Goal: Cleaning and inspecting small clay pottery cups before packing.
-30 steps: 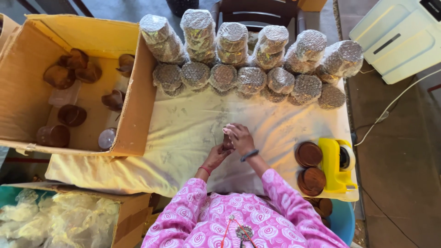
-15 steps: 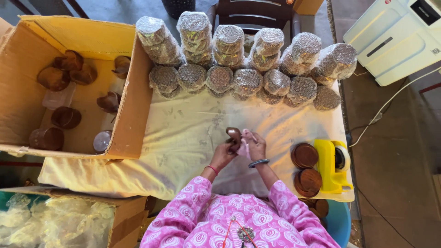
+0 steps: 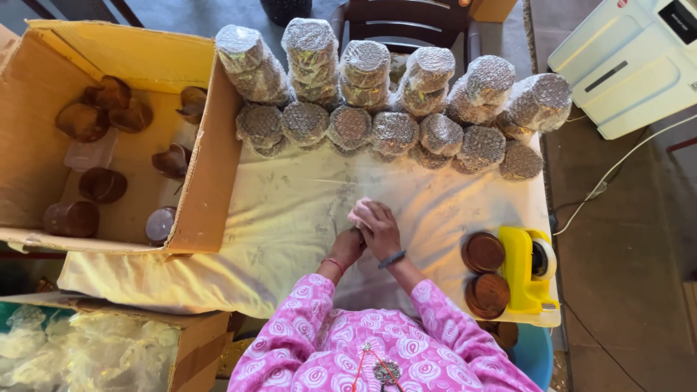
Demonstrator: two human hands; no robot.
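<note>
Our right hand [image 3: 379, 229] covers our left hand [image 3: 348, 247] — both clasped over something hidden — above the cloth-covered table [image 3: 290, 218].

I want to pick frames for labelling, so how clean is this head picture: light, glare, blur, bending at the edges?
Head view: bright light washes out the cream cloth near its middle; the bubble-wrapped bundles glint; the clasped right hand and left hand look slightly soft; the cardboard box and white machine lean outward, a wide-lens bend at the edges; the floor stays dim.
</note>
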